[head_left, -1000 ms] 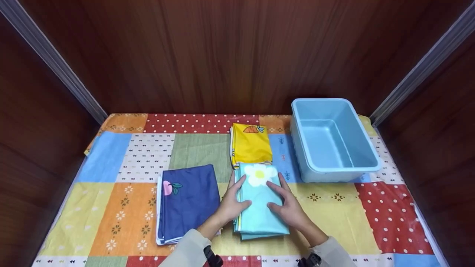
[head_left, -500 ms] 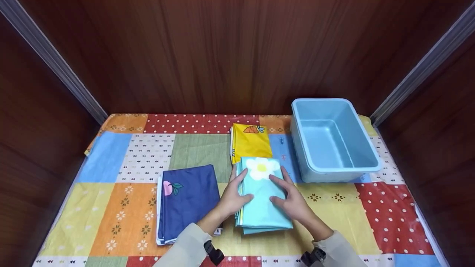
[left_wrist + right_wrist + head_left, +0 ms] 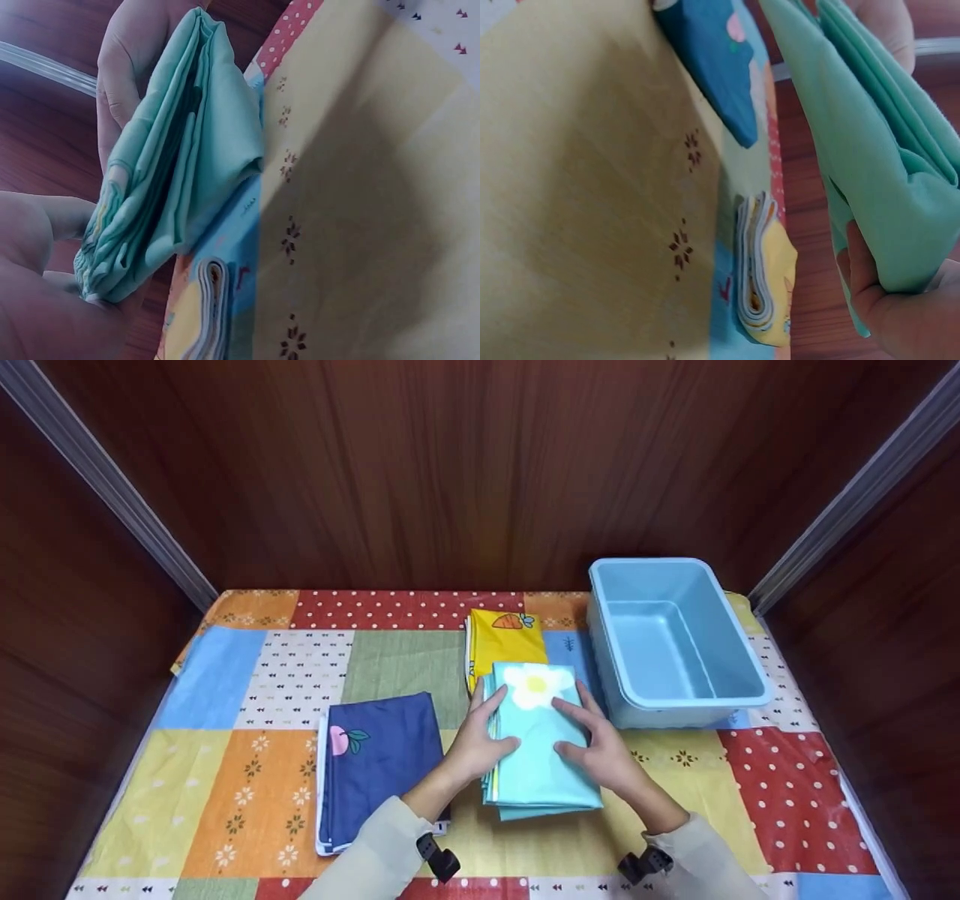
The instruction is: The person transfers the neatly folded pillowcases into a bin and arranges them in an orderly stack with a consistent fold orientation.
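Note:
Both hands hold a folded turquoise cloth [image 3: 536,757] with a white daisy, lifted above the table. My left hand [image 3: 476,742] grips its left edge, thumb on top. On the opposite edge, my right hand [image 3: 600,746] has thumb and index finger on the top face, with other fingers beneath, as the right wrist view shows. The folded layers [image 3: 150,187] fan slightly apart in the left wrist view. Behind it lies a folded yellow cloth [image 3: 506,641] with a carrot print, partly covered in the head view. A folded navy cloth [image 3: 386,765] with a pink fruit print rests to the left.
A light blue plastic bin [image 3: 679,701] stands at the back right with nothing inside. The table wears a patchwork-print tablecloth [image 3: 277,780]. Dark wood-grain panels [image 3: 480,472] enclose the back and both sides.
Both hands have raised the turquoise cloth and shifted it forward and slightly right, so it covers more of the yellow one. The navy cloth, yellow cloth and bin have stayed put.

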The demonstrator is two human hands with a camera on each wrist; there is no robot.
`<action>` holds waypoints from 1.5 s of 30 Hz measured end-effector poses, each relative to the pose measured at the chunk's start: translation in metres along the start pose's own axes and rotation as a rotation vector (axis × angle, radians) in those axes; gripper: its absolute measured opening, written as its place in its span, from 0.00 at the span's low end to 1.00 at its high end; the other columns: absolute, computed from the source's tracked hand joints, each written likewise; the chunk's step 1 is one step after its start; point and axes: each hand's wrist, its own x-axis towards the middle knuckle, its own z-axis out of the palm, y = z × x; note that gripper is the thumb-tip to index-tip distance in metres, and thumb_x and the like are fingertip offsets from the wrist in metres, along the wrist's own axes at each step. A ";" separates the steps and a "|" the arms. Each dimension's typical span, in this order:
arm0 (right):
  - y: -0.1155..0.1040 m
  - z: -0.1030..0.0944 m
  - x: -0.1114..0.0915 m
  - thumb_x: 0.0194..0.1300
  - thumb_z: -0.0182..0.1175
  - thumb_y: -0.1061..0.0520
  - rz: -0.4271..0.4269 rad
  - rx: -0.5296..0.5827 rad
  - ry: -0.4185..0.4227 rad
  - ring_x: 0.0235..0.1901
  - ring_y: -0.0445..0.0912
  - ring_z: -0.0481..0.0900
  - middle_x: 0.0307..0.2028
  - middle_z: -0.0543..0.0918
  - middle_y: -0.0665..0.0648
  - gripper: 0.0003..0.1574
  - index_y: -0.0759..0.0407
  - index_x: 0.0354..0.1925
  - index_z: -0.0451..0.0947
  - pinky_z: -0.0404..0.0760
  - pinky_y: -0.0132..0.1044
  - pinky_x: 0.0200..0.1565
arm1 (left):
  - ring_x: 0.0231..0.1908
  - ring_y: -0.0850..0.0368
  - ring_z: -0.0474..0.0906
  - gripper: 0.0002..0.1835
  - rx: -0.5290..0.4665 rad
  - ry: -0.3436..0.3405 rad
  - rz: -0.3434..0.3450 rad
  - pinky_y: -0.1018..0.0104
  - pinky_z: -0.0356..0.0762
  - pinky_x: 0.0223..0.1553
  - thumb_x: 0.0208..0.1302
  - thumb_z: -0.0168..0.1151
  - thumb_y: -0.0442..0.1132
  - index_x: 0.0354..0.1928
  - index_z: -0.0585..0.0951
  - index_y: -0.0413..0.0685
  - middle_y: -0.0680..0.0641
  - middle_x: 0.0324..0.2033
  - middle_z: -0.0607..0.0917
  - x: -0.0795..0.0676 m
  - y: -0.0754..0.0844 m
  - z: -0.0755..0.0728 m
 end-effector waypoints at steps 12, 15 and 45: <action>-0.021 -0.020 0.006 0.62 0.64 0.71 0.011 -0.075 -0.018 0.78 0.65 0.37 0.80 0.39 0.68 0.38 0.70 0.70 0.69 0.45 0.61 0.75 | 0.79 0.41 0.37 0.43 0.015 0.005 -0.057 0.53 0.68 0.69 0.65 0.65 0.28 0.79 0.59 0.47 0.47 0.81 0.35 0.008 0.029 0.002; -0.026 -0.026 0.007 0.63 0.63 0.70 0.023 -0.090 -0.026 0.78 0.64 0.36 0.80 0.38 0.68 0.38 0.69 0.71 0.68 0.44 0.60 0.75 | 0.79 0.41 0.38 0.43 0.012 0.005 -0.057 0.54 0.69 0.67 0.65 0.65 0.28 0.79 0.59 0.48 0.47 0.81 0.35 0.011 0.036 0.003; -0.053 -0.075 0.010 0.66 0.63 0.69 0.040 -0.077 -0.033 0.79 0.62 0.34 0.81 0.38 0.67 0.37 0.68 0.72 0.66 0.41 0.60 0.75 | 0.79 0.49 0.41 0.42 0.030 -0.031 -0.047 0.60 0.67 0.69 0.67 0.65 0.30 0.80 0.59 0.52 0.51 0.81 0.35 0.033 0.082 0.018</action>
